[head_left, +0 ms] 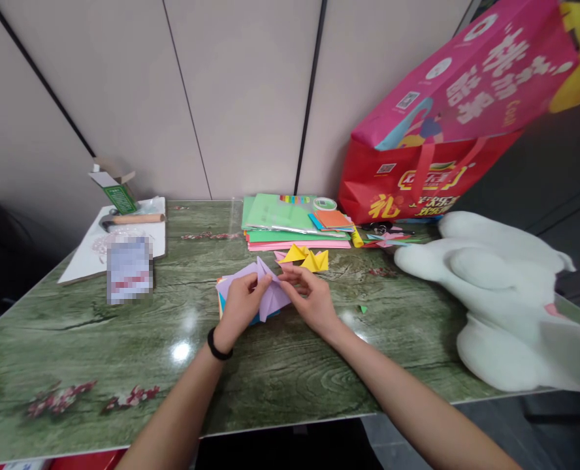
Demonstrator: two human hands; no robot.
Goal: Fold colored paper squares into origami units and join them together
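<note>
A folded sheet of purple origami paper [275, 301] is held up between both hands, just over a small stack of coloured paper [220, 302]. My left hand [245, 301] pinches its left part near a raised central fold. At its right edge, the fingers of my right hand [310, 295] are bent, with thumb and fingertips on the paper. Just behind the hands lie yellow folded paper pieces [315, 260], with a bit of pink folded paper beside them. My fingers cover parts of the purple sheet.
Behind are stacked green and pink paper sheets [297, 241], a tape roll [325, 204] and a yellow glue stick [356, 236]. Gift bags [417, 170] and a white plush toy [496, 281] stand right. A hammer [133, 220] and green box [119, 194] sit left on a white board [85, 251].
</note>
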